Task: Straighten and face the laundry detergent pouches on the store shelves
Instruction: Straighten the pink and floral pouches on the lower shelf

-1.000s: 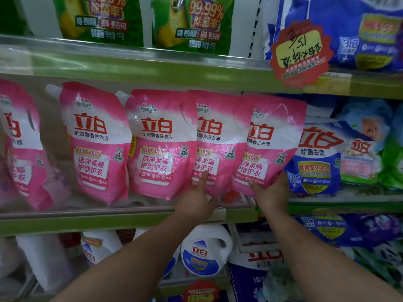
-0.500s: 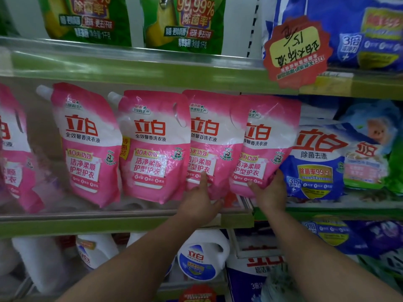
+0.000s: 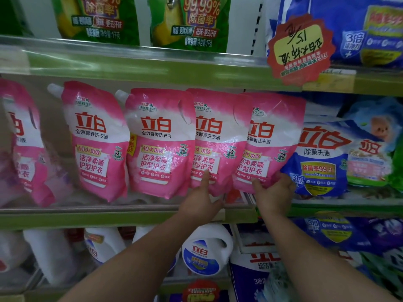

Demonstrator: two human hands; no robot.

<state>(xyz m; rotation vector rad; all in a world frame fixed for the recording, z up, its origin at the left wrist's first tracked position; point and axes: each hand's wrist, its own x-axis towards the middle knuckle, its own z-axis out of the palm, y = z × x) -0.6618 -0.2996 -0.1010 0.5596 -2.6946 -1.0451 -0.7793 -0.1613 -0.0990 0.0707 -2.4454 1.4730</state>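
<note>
Pouches barely shifted since a second ago: your left hand [image 3: 201,200] still grips the third pink pouch [image 3: 218,138], your right hand [image 3: 273,190] the rightmost pink pouch [image 3: 270,140], both still tilted on the middle shelf [image 3: 109,216].

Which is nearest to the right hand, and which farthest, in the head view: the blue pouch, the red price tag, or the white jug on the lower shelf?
From the right hand:
1. blue pouch, just to its right, same shelf.
2. white jug, below, to the left.
3. red price tag, on the shelf edge above.
</note>
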